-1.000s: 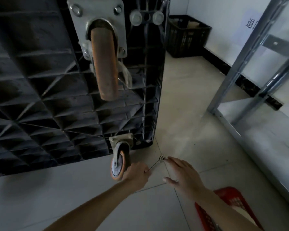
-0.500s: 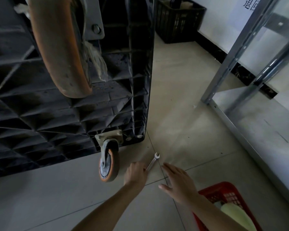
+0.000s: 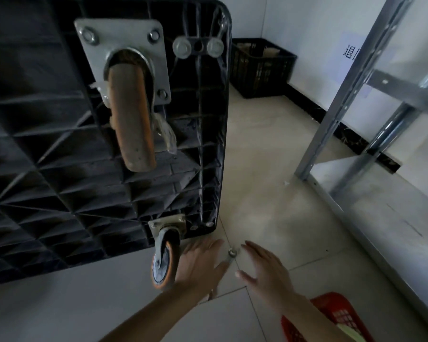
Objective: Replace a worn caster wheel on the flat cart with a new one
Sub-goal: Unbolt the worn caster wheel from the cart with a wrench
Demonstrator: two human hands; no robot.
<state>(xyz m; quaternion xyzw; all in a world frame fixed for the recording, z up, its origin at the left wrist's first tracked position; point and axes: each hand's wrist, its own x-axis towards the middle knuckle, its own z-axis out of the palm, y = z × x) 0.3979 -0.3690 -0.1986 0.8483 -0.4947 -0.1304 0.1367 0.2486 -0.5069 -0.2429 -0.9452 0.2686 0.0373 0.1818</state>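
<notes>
The black flat cart (image 3: 47,169) stands on its edge with its ribbed underside facing me. A worn orange caster (image 3: 131,119) hangs from a steel plate near the top. A second orange caster (image 3: 164,261) sits at the cart's lower corner by the floor. A small wrench (image 3: 230,255) lies on the tiles between my hands. My left hand (image 3: 200,265) is spread flat beside the lower caster, its fingers straight. My right hand (image 3: 265,272) hovers with straight fingers just right of the wrench.
A red plastic basket (image 3: 331,317) sits at the lower right by my right forearm. A metal shelving rack (image 3: 371,144) stands at the right. A black crate (image 3: 260,67) rests in the far corner against the wall.
My left hand has let go of the wrench and opened flat; the wrench now lies on the floor. My head has tilted up, bringing the upper caster plate into view.
</notes>
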